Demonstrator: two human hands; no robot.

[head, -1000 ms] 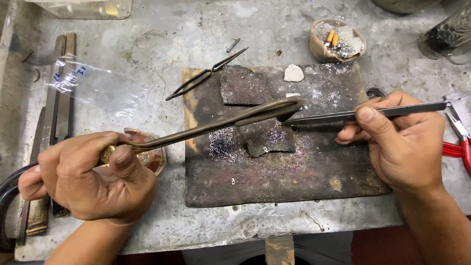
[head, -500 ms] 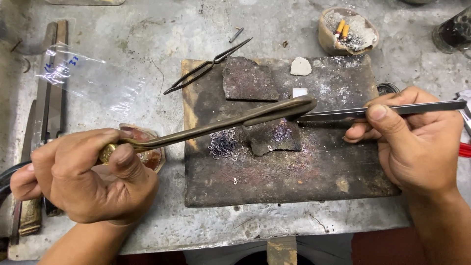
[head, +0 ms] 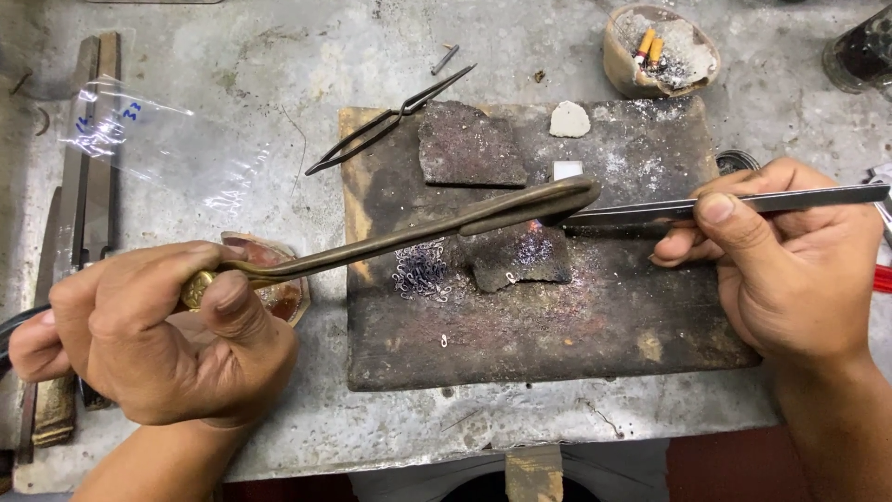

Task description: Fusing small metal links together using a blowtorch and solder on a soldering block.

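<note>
**Soldering small links on a charred block**

Gripping a curved brass torch (head: 400, 237), the left hand (head: 153, 335) closes thumb and fingers round its knurled base, near the bench's front edge. The nozzle reaches over a scorched board (head: 548, 344) and ends above a small dark block (head: 516, 256), where a faint glow shows at the tip. The right hand (head: 790, 260) pinches long steel tweezers (head: 706, 204) between thumb and forefinger, their points hidden under the nozzle beside the glow. A tiny link (head: 510, 277) lies on the block; a heap of similar links (head: 423, 274) sits just left of it on the board.

Heating of a joint appears to be the step in hand. Any following move would seem to call for a steady tweezer tip and brief, well-aimed heat.

Farther back lie a second slab (head: 469, 144), a white lump (head: 570, 119), spare tweezers (head: 390, 121) and a bowl of ash (head: 662, 51).
</note>
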